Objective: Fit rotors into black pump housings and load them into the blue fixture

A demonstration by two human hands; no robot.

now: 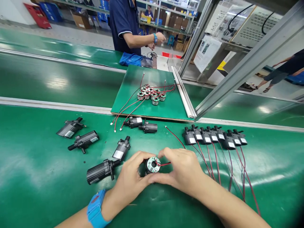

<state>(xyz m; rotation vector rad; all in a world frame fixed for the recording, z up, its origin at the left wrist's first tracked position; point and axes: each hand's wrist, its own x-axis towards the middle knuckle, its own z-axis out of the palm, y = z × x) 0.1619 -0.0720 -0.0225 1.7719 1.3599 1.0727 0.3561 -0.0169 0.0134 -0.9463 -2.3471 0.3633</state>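
Between my two hands stands a black pump housing [146, 172], mostly hidden by my fingers. In its top sits a motor stator with a ring-shaped green circuit board [153, 164] facing up, and a red and black wire runs from it under my right hand. My left hand [129, 175], with a blue wrist strap [97, 209], is closed around the housing's left side. My right hand [185, 166] curves round the right side, thumb in front and index finger behind, gripping the stator at its edge. The wire's white plug end [166, 127] lies beyond my right hand.
Several black pumps [98, 172] lie on the green mat at left. A row of wired pumps [206, 136] stands at right. Several loose stators [155, 100] with tangled wires rest on a raised green board [133, 76]. A metal post [237, 69] rises at right; a co-worker [124, 28] stands opposite.
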